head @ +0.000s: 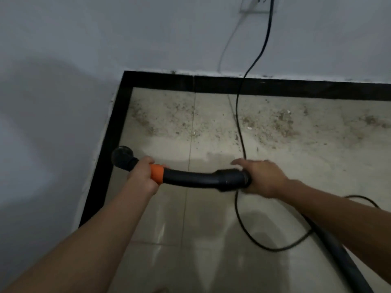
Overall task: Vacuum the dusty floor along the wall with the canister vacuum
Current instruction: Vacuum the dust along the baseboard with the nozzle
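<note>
I hold a curved black vacuum handle (190, 177) level above the floor. My left hand (142, 175) grips it just left of an orange collar (157, 173), near the open round nozzle end (122, 156). My right hand (262, 178) wraps round the handle's right end, where the thick black hose (342, 259) joins and runs off to the lower right. A band of brown dust and crumbs (211, 121) lies on the pale tiles along the far wall. The canister itself is out of view.
A black power cord (240, 127) drops from a wall socket (256, 5), crosses the dust band and loops on the floor at lower right. Black skirting tiles (275, 87) edge the floor along the far wall and the left wall (42, 123).
</note>
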`<state>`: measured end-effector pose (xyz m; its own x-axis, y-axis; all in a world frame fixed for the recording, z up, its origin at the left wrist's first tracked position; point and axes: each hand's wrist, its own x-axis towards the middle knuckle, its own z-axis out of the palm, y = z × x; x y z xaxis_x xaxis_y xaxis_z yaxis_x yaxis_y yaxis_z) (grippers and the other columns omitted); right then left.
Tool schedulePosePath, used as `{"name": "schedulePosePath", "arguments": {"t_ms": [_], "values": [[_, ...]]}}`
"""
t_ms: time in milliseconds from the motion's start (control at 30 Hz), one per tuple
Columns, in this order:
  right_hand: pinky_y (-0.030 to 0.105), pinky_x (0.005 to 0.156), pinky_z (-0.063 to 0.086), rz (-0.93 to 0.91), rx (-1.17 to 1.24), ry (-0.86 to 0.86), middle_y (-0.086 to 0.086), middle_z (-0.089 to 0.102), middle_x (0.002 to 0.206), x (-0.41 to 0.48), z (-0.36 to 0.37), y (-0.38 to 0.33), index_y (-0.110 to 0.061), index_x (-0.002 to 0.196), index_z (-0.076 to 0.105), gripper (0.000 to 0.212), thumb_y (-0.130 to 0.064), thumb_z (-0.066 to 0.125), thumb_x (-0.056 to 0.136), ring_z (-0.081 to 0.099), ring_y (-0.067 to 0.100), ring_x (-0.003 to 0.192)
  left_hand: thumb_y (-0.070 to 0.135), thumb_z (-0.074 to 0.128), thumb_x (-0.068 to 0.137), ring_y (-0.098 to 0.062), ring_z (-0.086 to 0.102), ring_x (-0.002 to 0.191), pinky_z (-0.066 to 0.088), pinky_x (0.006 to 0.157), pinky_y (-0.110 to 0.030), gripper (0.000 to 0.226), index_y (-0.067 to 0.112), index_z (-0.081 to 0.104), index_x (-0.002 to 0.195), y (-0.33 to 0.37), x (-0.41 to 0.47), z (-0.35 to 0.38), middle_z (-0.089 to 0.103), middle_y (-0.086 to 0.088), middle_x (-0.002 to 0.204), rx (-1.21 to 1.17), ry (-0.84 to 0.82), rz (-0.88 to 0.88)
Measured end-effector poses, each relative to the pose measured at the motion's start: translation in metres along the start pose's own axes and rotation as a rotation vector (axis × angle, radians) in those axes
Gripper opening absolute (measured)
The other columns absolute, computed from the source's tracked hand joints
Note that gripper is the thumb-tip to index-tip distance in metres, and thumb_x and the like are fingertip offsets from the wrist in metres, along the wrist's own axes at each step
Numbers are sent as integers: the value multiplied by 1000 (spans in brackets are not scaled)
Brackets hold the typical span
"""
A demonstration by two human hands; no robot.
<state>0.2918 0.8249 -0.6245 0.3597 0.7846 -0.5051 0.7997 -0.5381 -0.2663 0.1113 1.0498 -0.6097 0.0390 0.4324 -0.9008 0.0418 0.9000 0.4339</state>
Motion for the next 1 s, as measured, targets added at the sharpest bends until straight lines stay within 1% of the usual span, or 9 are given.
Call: {"name": "schedulePosePath", "arguments": {"t_ms": [133, 300, 400, 467, 567, 700, 800, 867, 1000], "values": [[27, 79, 45, -245, 13, -2, -5, 61, 127, 30, 44, -67, -41, 145, 19, 93, -59, 68, 67, 63, 21, 106, -1, 49, 89, -19, 47, 48, 55, 44, -30, 19, 4, 44, 71, 21, 44, -6, 44, -10, 61, 42, -72, 182], [32, 65, 41, -237, 33, 300, -1, 66, 111, 71, 87, -125, -30, 131, 35, 57, -40, 59, 81, 65, 27, 90, 2, 52, 88, -21, 47, 52, 54, 42, -29, 10, 3, 47, 79, 17, 79, -5, 45, -11, 63, 58, -213, 226], [31, 61, 35, -156, 14, 353, 3, 66, 104, 69, 99, -145, -23, 120, 40, 39, -30, 56, 86, 64, 28, 83, 11, 55, 89, -24, 56, 64, 54, 53, -33, 16, 4, 48, 101, 9, 93, -15, 57, -18, 87, 153, -272, 234], [30, 61, 34, -129, 38, 341, 1, 65, 101, 57, 107, -153, -23, 117, 40, 35, -30, 55, 87, 63, 26, 81, 29, 56, 92, -27, 63, 84, 53, 67, -38, 32, 9, 51, 117, 2, 98, -34, 62, -17, 111, 270, -216, 261], [29, 60, 34, -144, 40, 352, -1, 66, 98, 50, 116, -158, -25, 117, 42, 35, -35, 55, 87, 63, 23, 79, 52, 36, 99, -31, 59, 108, 48, 88, -42, 54, 10, 56, 127, -3, 111, -72, 59, -14, 120, 462, -60, 462], [30, 58, 34, -156, -27, 331, 1, 67, 96, 69, 130, -165, -26, 117, 43, 34, -36, 54, 87, 64, 23, 77, 29, 38, 101, -36, 55, 112, 43, 93, -38, 38, -1, 61, 108, -7, 149, -133, 59, -22, 116, 1177, 165, 932], [30, 57, 35, -136, -27, 338, -1, 67, 95, 85, 133, -170, -26, 116, 43, 33, -37, 54, 87, 64, 23, 77, 30, 39, 99, -29, 30, 138, 27, 112, -33, 48, 4, 40, 139, -33, 171, -157, 32, -18, 149, 1626, 227, 990], [29, 56, 34, -115, -36, 359, -2, 66, 91, 98, 128, -171, -26, 113, 42, 31, -36, 54, 86, 63, 22, 74, 33, 34, 99, -27, 10, 147, 14, 118, -35, 58, 8, 22, 150, -49, 177, -159, 13, -14, 159, 1660, 255, 1025], [29, 54, 36, -77, -102, 416, -2, 59, 78, 138, 107, -166, -28, 109, 40, 32, -38, 58, 84, 59, 24, 65, 35, 27, 101, -28, 4, 148, 6, 119, -36, 58, 8, 20, 151, -50, 193, -140, 11, -17, 159, 1607, 327, 1114]]}}
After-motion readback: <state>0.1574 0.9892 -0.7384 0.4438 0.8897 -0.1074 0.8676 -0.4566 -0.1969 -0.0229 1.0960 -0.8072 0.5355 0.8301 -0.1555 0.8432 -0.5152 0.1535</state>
